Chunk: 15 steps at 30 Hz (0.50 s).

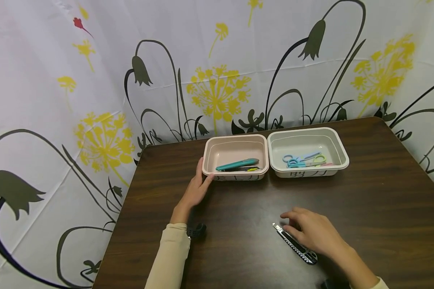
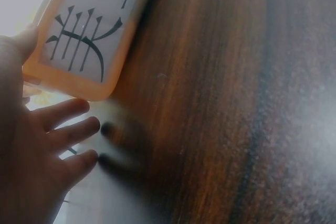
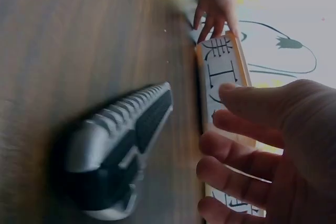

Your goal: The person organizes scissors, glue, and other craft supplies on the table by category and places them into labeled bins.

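A black and silver utility knife (image 1: 294, 244) lies on the table, its tip pointing away and to the left. My right hand (image 1: 312, 230) hovers just beside and above it, fingers loosely bent and holding nothing. In the right wrist view the knife (image 3: 118, 148) is blurred, with a gap between it and the fingers. At the pink bin's (image 1: 235, 137) left front corner, my left hand (image 1: 195, 190) touches the rim with mostly straight fingers. Several fingers (image 2: 73, 135) stand free of the bin in the left wrist view. Inside that bin lie a teal utility knife (image 1: 237, 164) and darker cutters partly hidden by the front wall.
Against the pink bin's right side stands a grey-white bin (image 1: 307, 132) holding several scissors (image 1: 304, 160) in blue and green. Both bins carry black characters on their fronts. A flower-print curtain (image 1: 217, 48) hangs behind the dark wooden table (image 1: 238, 224).
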Each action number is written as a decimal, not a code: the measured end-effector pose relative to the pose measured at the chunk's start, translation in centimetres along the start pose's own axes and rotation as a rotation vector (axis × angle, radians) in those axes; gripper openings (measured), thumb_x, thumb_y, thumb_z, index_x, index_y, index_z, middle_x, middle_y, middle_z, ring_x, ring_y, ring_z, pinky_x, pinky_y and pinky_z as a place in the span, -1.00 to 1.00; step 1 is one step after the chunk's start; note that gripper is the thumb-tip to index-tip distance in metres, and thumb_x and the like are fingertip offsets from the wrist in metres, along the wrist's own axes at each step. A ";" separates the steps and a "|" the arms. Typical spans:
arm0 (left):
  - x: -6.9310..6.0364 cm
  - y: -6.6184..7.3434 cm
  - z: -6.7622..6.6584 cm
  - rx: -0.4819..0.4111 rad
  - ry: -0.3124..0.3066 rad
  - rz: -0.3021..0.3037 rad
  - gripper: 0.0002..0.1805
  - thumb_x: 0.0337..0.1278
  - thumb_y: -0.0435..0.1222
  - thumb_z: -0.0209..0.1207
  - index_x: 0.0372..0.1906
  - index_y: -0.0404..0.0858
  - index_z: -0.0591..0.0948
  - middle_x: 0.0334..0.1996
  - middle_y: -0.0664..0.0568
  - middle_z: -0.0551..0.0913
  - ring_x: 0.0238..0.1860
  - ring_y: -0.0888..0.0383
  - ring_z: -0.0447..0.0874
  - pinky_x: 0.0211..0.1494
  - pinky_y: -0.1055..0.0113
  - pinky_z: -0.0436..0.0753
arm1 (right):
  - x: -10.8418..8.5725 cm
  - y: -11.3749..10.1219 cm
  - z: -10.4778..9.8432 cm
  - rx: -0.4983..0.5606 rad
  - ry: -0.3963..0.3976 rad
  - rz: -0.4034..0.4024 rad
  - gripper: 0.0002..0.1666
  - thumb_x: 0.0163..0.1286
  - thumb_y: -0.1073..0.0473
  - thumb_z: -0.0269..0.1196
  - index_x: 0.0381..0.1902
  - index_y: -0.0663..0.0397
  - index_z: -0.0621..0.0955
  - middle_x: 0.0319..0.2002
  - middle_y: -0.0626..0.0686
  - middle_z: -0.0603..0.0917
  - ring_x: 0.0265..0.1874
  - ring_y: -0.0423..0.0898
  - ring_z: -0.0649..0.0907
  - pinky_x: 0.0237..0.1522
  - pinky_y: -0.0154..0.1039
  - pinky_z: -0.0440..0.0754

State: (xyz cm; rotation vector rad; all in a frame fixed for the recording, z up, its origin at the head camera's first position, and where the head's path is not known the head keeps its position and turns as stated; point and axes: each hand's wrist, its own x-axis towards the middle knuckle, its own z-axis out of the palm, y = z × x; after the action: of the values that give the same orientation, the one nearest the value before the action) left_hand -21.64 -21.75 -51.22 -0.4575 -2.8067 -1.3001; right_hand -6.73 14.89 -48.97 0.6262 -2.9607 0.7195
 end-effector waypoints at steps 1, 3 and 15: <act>0.0 0.0 0.0 0.001 0.000 0.000 -0.18 0.48 0.00 -0.02 0.59 0.01 -0.20 0.51 -0.11 0.12 0.42 -0.09 0.22 0.36 -0.13 0.24 | -0.3 -0.1 0.0 -0.005 -0.009 0.008 -0.66 0.24 -0.09 0.39 -0.04 -0.18 0.71 -0.40 -0.33 0.48 -0.46 -0.34 0.45 -0.46 -0.22 0.46; 0.0 0.0 0.0 0.003 0.000 -0.002 -0.18 0.47 0.01 -0.02 0.59 0.04 -0.20 0.51 -0.09 0.12 0.42 -0.07 0.22 0.36 -0.12 0.24 | -0.9 -0.2 0.1 -0.010 -0.024 0.028 -0.62 0.21 -0.13 0.41 -0.04 -0.20 0.71 -0.43 -0.34 0.44 -0.48 -0.35 0.42 -0.48 -0.24 0.43; -0.2 0.1 -0.1 0.004 -0.005 -0.012 -0.17 0.47 0.04 -0.02 0.58 0.11 -0.23 0.51 -0.08 0.11 0.42 -0.07 0.21 0.36 -0.12 0.24 | -3.1 -0.3 1.4 -0.006 -0.088 0.064 -0.34 -0.08 -0.21 0.54 0.03 -0.23 0.66 -0.42 -0.34 0.40 -0.51 -0.35 0.37 -0.53 -0.28 0.33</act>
State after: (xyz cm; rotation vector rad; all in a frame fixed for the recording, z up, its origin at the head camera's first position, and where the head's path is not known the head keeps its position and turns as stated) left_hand -21.46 -21.84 -51.13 -0.4448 -2.8197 -1.2976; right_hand -3.72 15.17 -50.52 0.5790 -3.0749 0.7060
